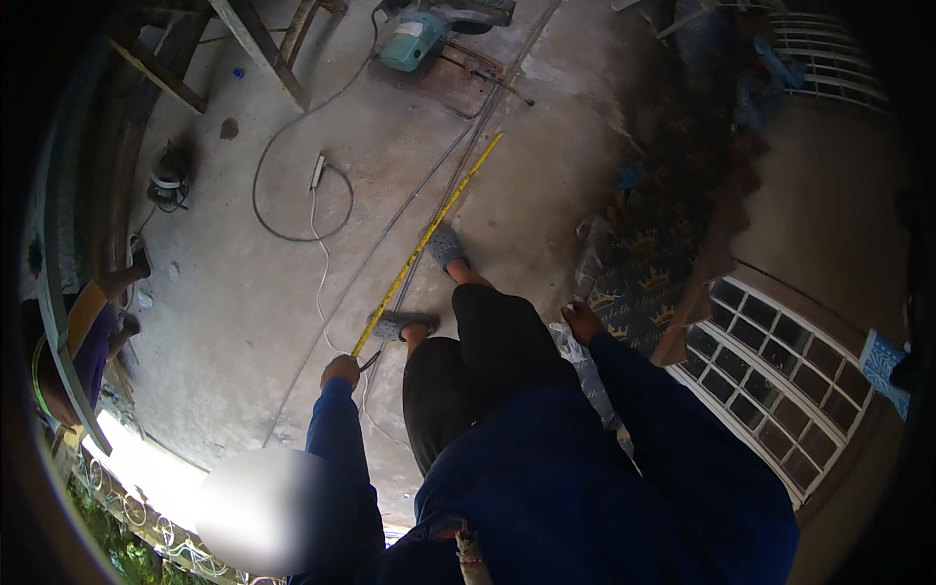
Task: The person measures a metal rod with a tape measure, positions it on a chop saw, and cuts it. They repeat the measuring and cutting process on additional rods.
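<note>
Left hand (340,370) is closed on the near end of a yellow tape (429,232), with a thin dark thing (370,360) poking out beside it that is too small to name. From that hand, the tape runs in a straight line up and to the right over the gray floor (546,195), and it goes right by the toes of 2 gray shoes (405,326). Right hand (582,322) is well apart from the tape, near a dark sheet (648,253) with gold crowns on it. Its fingers look bent, and there is a small pale bit at the tips, but I cannot tell if they pinch it. Both arms wear blue sleeves (336,434). Next to the tape lies a long thin bar (409,200). Past the far end of the tape sits a green saw (408,44), and a black cord (256,185) makes a loop on the floor. A white plug strip (318,173) lies near that loop. On the left is a dark tool (169,177), and below it is another person (88,341) in purple. A white window (775,380) is on the right.
</note>
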The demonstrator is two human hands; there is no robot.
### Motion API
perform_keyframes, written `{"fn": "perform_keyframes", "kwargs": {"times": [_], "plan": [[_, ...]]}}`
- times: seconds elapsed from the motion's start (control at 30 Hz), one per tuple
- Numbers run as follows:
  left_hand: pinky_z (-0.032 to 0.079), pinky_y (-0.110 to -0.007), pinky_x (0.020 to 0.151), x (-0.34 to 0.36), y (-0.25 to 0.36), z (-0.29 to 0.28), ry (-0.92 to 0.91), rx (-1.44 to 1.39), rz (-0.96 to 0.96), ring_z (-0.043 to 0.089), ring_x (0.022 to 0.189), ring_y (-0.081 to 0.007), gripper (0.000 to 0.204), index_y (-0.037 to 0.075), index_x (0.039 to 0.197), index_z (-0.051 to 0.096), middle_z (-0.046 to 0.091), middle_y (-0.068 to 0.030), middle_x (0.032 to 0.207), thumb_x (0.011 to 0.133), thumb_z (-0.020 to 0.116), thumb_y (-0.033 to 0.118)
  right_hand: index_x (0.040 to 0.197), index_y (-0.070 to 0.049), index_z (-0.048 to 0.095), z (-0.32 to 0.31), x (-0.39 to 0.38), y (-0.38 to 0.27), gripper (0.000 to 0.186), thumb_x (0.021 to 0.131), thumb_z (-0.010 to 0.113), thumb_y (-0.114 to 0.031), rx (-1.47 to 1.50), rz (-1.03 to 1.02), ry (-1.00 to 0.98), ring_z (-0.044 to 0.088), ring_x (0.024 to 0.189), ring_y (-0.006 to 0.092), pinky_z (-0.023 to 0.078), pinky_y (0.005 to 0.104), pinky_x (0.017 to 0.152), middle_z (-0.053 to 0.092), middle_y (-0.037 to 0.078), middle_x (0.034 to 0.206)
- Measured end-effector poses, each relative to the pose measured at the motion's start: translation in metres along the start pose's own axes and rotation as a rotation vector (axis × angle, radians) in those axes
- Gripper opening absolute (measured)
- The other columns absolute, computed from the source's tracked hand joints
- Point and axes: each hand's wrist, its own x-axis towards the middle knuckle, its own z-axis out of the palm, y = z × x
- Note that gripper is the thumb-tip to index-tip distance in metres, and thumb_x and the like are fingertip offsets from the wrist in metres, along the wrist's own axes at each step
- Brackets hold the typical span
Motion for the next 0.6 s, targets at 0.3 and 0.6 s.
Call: {"fn": "perform_keyframes", "kwargs": {"times": [0.3, 0.6], "plan": [[0.053, -0.048, 0.097, 0.071, 0.015, -0.020, 0.049, 0.058, 0.108, 0.066, 0.114, -0.0394, 0.043, 0.005, 0.118, 0.071, 0.069, -0.0208, 0.121, 0.101, 0.043, 0.034, 0.137, 0.003, 0.051, 0.021, -0.042, 0.059, 0.078, 0.092, 0.060, -0.060, -0.041, 0.143, 0.004, 0.059, 0.123, 0.0439, 0.047, 0.0467, 0.104, 0.062, 0.030, 0.130], [0.057, -0.048, 0.089, 0.102, 0.023, -0.023, 0.081, 0.214, 0.254, 0.071, 0.102, -0.0373, 0.031, 0.002, 0.108, 0.074, 0.073, -0.0200, 0.110, 0.090, 0.060, 0.023, 0.132, 0.003, 0.054, 0.020, -0.039, 0.052, 0.075, 0.093, 0.061, -0.060, -0.005, 0.093, 0.040, 0.060, 0.119, 0.0444, 0.047, 0.0469, 0.102, 0.063, 0.030, 0.127]]}}
